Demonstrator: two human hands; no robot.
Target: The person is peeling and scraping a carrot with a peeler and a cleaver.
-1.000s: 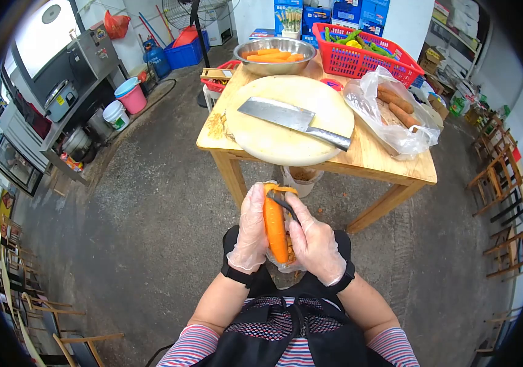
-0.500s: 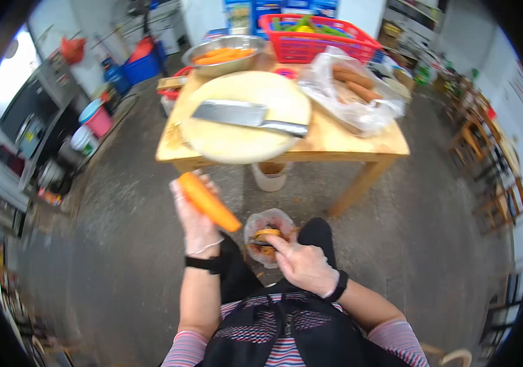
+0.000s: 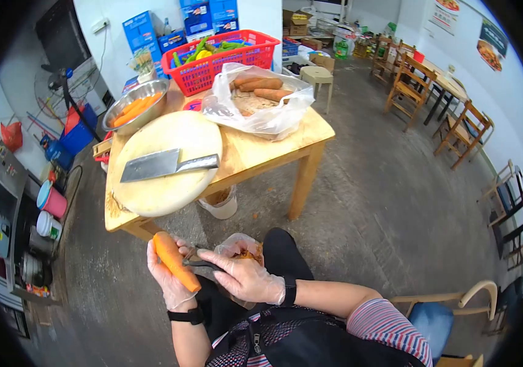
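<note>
A peeled orange carrot [image 3: 174,260] lies slantwise in my gloved left hand [image 3: 164,282], which is closed around it. My gloved right hand [image 3: 250,279] grips the dark handle of a peeler [image 3: 202,264], its head close against the carrot's side; whether the blade touches cannot be made out. Below, between my knees, stands a bag-lined bin [image 3: 234,242] with peelings in it, partly hidden by my right hand. On the table, a cleaver [image 3: 151,166] rests flat on a round cutting board [image 3: 179,191].
On the wooden table [image 3: 273,147] stand a metal bowl [image 3: 120,125] of peeled carrots, a plastic bag [image 3: 215,110] with unpeeled carrots and a red basket [image 3: 194,81] of green peppers. Beneath it is a white bucket [image 3: 223,208]. A wooden chair [image 3: 481,296] stands behind my right elbow.
The view has swung to the right. My right hand has brought the peeler up from over the bin to the carrot, which remains in my left hand.
</note>
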